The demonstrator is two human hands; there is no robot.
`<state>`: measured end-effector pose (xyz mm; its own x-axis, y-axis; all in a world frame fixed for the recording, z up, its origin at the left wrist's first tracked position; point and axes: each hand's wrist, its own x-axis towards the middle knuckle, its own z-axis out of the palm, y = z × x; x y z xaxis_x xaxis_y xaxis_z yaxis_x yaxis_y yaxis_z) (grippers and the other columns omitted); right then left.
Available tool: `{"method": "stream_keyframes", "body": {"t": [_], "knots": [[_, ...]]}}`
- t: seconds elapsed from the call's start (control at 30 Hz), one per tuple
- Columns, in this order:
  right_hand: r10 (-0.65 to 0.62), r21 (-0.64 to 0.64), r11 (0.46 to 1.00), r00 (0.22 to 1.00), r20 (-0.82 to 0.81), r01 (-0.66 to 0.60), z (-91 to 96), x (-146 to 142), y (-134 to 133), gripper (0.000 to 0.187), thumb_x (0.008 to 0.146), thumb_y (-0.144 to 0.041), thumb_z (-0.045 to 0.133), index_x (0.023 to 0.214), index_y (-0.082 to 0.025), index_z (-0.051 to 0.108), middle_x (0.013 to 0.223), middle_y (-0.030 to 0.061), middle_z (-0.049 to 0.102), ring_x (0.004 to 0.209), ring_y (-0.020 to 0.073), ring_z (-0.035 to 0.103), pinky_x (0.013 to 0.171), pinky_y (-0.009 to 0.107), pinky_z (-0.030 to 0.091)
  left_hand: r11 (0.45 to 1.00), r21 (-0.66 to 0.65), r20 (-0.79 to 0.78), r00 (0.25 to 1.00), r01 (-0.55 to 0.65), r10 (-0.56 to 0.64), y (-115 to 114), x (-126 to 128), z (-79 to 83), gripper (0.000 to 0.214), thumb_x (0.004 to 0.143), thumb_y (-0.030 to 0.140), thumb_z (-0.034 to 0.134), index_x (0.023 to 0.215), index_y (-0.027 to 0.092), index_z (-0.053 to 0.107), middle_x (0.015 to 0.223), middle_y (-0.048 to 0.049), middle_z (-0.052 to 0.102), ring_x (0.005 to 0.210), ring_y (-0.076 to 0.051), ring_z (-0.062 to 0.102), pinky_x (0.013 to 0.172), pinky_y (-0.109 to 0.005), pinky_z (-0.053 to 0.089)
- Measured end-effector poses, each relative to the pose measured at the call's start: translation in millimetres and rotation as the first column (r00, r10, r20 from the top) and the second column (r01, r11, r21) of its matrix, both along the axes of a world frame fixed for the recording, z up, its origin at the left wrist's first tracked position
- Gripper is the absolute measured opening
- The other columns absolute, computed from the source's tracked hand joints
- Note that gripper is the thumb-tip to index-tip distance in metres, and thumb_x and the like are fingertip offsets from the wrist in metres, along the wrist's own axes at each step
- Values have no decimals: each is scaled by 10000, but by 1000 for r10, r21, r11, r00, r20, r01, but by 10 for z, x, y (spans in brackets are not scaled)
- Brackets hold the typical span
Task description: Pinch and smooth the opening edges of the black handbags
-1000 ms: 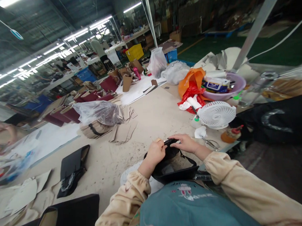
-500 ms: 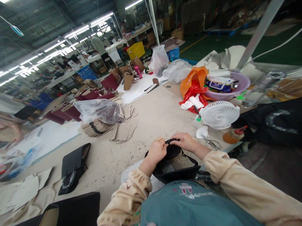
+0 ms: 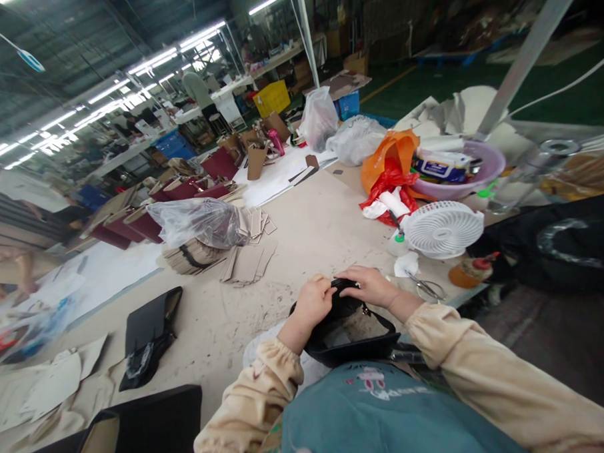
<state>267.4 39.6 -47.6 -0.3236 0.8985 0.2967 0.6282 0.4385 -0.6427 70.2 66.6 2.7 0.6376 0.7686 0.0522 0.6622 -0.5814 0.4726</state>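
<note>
A black bag (image 3: 352, 348) with a beige lining rests at the table's near edge, against my apron, its mouth open toward me. My left hand (image 3: 313, 306) is closed on the far rim of the bag, thumb and fingers pinching the edge. Close beside it, my right hand (image 3: 372, 287) grips the same rim with its fingers over the top. Small metal fittings show on the bag's right inner side. Under the bag lies something white, partly covered. Scissors (image 3: 427, 286) lie to the right of my right hand.
Flat card pieces (image 3: 248, 262) and a plastic-covered stack (image 3: 196, 224) lie ahead. To the right are a white fan (image 3: 443, 230), a glue pot (image 3: 467, 273) and a purple basin (image 3: 490, 171). Black bag parts (image 3: 151, 333) lie left. A co-worker's hands (image 3: 14, 272) show far left.
My right hand has shifted slightly on the bag's rim, with its fingers bent a little more. My left hand stays nearly still. At far left, the co-worker has moved.
</note>
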Motion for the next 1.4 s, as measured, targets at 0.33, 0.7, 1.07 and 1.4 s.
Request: {"method": "stream_keyframes", "body": {"t": [0.33, 0.7, 1.07, 1.4], "knots": [[26, 48, 998, 996, 88, -30, 59, -29, 58, 246, 926, -369, 494, 914, -164, 630, 847, 25, 638, 826, 149, 597, 757, 337, 488, 998, 26, -2, 999, -52, 52, 19, 8, -19, 172, 839, 192, 572, 677, 172, 517, 733, -10, 541, 687, -131, 495, 660, -243, 395], [68, 7, 998, 984, 162, -70, 113, 8, 95, 246, 935, -351, 475, 912, -158, 626, 839, 28, 626, 812, 148, 587, 749, 334, 479, 997, 53, 1, 999, -51, 51, 20, 63, -30, 237, 844, 222, 594, 630, 168, 506, 706, -3, 538, 687, -123, 494, 657, -234, 387], [72, -21, 997, 988, 140, -70, 98, -5, 92, 280, 930, -399, 477, 896, -164, 626, 814, 21, 620, 800, 147, 583, 739, 326, 475, 998, 53, -31, 999, -35, 37, 11, 64, -20, 223, 863, 207, 560, 645, 167, 540, 735, -16, 566, 700, -124, 516, 668, -231, 403], [126, -30, 992, 983, 130, -123, 101, 28, 115, 246, 918, -365, 512, 832, -156, 608, 805, 9, 615, 774, 133, 584, 738, 329, 490, 999, -1, -124, 991, -54, 53, -45, -45, 107, 217, 801, 327, 653, 654, 172, 620, 696, -9, 597, 659, -132, 541, 644, -245, 407]]}}
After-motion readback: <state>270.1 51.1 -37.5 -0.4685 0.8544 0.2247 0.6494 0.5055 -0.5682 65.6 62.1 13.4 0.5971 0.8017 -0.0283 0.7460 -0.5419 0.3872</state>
